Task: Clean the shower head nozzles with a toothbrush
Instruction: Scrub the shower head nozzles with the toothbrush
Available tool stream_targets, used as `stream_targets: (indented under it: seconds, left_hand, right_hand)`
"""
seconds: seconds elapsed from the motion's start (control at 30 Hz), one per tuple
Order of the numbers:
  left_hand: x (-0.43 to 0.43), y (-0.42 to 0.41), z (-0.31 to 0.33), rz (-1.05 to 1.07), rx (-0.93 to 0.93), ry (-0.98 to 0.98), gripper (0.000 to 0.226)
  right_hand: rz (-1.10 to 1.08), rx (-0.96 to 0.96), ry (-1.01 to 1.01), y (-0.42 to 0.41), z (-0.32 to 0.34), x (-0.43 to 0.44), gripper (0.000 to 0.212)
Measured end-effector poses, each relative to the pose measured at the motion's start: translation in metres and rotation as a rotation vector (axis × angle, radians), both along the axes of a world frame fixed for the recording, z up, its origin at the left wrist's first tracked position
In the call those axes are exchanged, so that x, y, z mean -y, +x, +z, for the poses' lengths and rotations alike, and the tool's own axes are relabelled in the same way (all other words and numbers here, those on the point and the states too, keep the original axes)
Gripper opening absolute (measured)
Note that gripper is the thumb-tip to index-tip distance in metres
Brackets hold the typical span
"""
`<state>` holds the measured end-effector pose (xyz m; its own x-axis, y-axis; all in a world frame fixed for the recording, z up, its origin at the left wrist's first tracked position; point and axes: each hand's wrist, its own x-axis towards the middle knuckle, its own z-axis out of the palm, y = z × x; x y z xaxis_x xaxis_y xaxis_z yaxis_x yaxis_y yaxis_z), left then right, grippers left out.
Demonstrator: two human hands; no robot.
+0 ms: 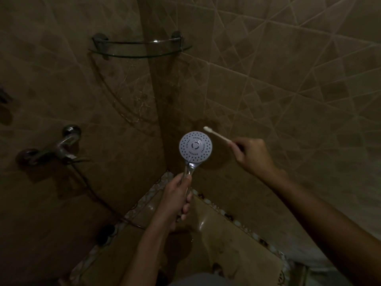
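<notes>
A round shower head (195, 147) with a pale face full of small nozzle holes points up at me in the middle of the view. My left hand (177, 198) grips its chrome handle from below. My right hand (250, 154) holds a white toothbrush (216, 134) by the handle, to the right of the shower head. The brush's bristle end sits just above and right of the nozzle face, apart from it.
A chrome mixer tap (51, 148) is fixed to the left wall, with a hose (97, 195) running down from it. A glass corner shelf (140, 47) hangs higher up. Dim tiled walls meet in a corner; wet floor tiles (206, 244) lie below.
</notes>
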<state>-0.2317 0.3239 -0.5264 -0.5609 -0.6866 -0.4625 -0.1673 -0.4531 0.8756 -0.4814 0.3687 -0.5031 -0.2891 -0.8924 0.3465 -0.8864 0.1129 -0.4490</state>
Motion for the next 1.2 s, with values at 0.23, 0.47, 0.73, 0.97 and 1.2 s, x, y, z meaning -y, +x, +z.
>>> stream_targets:
  seconds: [0.23, 0.47, 0.73, 0.97, 1.2]
  left_hand:
    - [-0.001, 0.001, 0.003, -0.01, -0.027, 0.036, 0.036]
    - [0.0, 0.0, 0.001, -0.004, -0.046, 0.067, 0.028]
    - [0.002, 0.002, 0.001, 0.013, -0.071, 0.078, 0.018]
    - [0.004, 0.002, 0.003, 0.026, -0.043, 0.093, 0.026]
    - [0.008, -0.001, 0.009, 0.043, -0.058, 0.05, 0.032]
  right_hand:
    - [0.375, -0.099, 0.144, 0.009, 0.008, -0.006, 0.017]
    - [0.297, -0.024, 0.064, 0.006, 0.02, -0.003, 0.021]
    - [0.093, -0.052, 0.002, 0.005, 0.019, 0.0, 0.024]
    - [-0.037, -0.08, 0.042, 0.006, 0.013, 0.003, 0.028]
    - [0.212, -0.132, 0.094, 0.019, 0.01, -0.008, 0.026]
